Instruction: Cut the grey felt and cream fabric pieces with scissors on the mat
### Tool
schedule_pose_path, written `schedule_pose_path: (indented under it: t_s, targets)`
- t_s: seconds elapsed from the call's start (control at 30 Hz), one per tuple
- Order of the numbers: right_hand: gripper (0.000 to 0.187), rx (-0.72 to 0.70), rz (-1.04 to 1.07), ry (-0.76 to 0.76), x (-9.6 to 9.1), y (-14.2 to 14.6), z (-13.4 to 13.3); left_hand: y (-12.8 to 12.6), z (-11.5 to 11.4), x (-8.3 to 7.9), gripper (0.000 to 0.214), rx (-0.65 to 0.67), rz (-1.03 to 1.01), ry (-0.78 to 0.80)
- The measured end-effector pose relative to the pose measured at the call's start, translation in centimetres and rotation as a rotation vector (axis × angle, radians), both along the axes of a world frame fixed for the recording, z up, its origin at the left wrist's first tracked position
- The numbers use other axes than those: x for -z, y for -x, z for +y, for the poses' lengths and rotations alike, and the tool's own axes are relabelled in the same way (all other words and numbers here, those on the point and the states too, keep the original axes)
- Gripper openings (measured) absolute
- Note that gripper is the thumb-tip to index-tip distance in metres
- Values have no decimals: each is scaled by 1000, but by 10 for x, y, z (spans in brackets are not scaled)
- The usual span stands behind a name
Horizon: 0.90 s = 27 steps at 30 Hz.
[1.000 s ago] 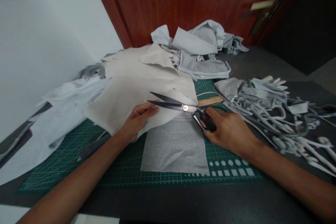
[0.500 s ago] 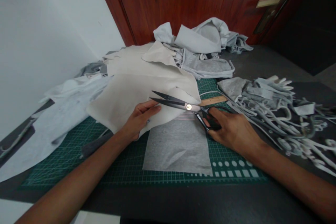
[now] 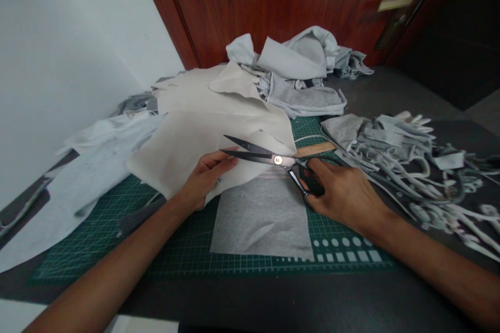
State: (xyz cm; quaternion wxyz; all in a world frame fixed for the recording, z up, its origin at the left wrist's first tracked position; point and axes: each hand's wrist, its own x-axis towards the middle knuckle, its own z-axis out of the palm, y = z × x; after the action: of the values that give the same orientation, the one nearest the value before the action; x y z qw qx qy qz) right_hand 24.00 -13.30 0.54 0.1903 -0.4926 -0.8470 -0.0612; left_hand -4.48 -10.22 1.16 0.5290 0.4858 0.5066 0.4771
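Note:
Closed around the handles of black scissors (image 3: 261, 156) is my right hand (image 3: 339, 187). The blades are spread apart and point left, over a large cream fabric piece (image 3: 187, 135). My left hand (image 3: 209, 174) pinches the near edge of that cream fabric between thumb and fingers, close to the blade tips. Beneath the scissors and partly under the cream fabric, a grey fabric piece (image 3: 261, 223) lies flat on a green cutting mat (image 3: 172, 247). A wooden ruler (image 3: 315, 149) rests on the mat just beyond my right hand.
Grey and white fabric (image 3: 300, 57) is heaped at the back by a red-brown door (image 3: 253, 5). Cut strips and scraps (image 3: 414, 166) lie in a tangle on the right. White fabric (image 3: 89, 182) spreads across the left side, near a dark grey roll (image 3: 138, 216).
The scissor blades have spread a little wider, with my right hand still on the handles. My left hand keeps its pinch on the cream fabric. The whole view has shifted slightly.

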Motion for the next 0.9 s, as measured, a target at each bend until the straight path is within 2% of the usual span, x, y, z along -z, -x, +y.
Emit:
schedule_pose_path:
  t_s: [0.3, 0.53, 0.73, 0.9]
  targets:
    - [6, -47, 26, -13, 3, -6, 4, 0, -1, -1, 25, 41, 14, 1]
    - [13, -18, -18, -13, 0, -2, 1, 1, 0, 0, 24, 1, 0, 2]
    - [9, -16, 1, -32, 0, -3, 2, 0, -1, -1, 24, 67, -14, 13]
    - [11, -21, -31, -45, 1, -3, 2, 0, 0, 0, 22, 48, -50, 8]
